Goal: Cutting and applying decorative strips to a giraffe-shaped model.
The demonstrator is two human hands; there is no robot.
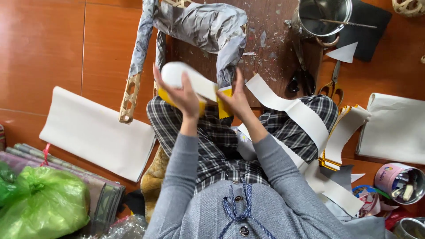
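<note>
My left hand point(182, 94) grips a roll of wide white tape with a yellow backing point(179, 75), held up over my lap. My right hand point(235, 98) pinches the yellow edge of the strip point(224, 106) close beside the roll. A long white strip point(292, 110) runs from my right hand across my right knee and trails down to the floor. Just beyond my hands stands a woven bamboo frame point(129, 95) partly covered with crinkled grey paper point(199, 24).
Scissors point(331, 86) and dark pliers point(301, 79) lie on the wooden floor at the upper right, near a metal pot point(325, 17) with a stick in it. White sheets point(95, 128) point(394, 128) lie on both sides. A green plastic bag point(42, 201) is at lower left, a pink tin point(398, 181) at lower right.
</note>
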